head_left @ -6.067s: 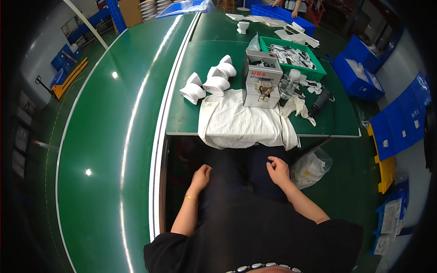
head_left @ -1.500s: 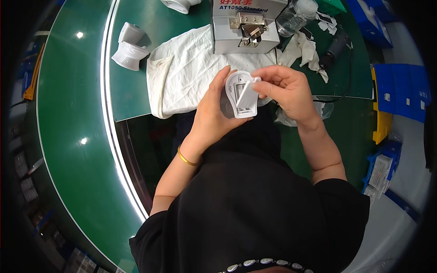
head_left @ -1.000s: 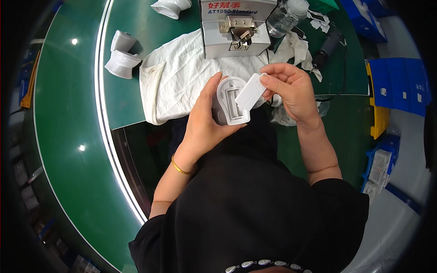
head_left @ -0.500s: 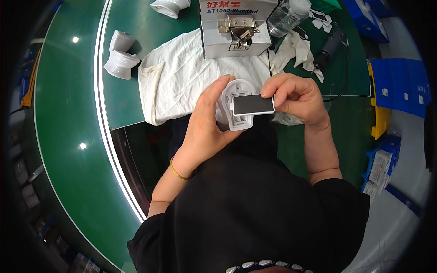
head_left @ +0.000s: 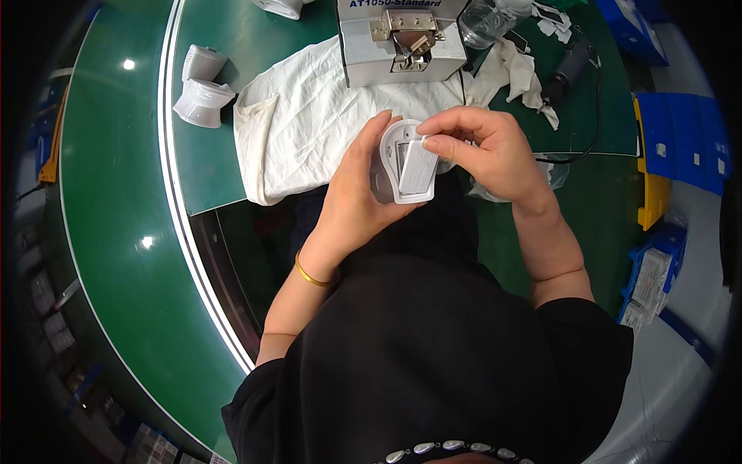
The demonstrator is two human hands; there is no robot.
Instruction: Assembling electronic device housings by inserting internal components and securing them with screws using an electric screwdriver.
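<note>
My left hand is wrapped round a white plastic housing with a rounded top, its open recess facing up. A flat white rectangular cover lies slightly askew over that recess, its plain white face upward. The thumb and fingers of my right hand pinch the cover's upper end. Part of the recess shows along the cover's left side. Whether the cover is seated cannot be made out.
A white cloth covers the table before me, with a grey machine behind it. White curved parts stand at left. At right are a clear bottle, a dark corded tool and blue bins.
The cover has turned from its dark-padded face to its white face and swung from crosswise to nearly lengthwise over the recess. Both hands have shifted slightly, away from my body.
</note>
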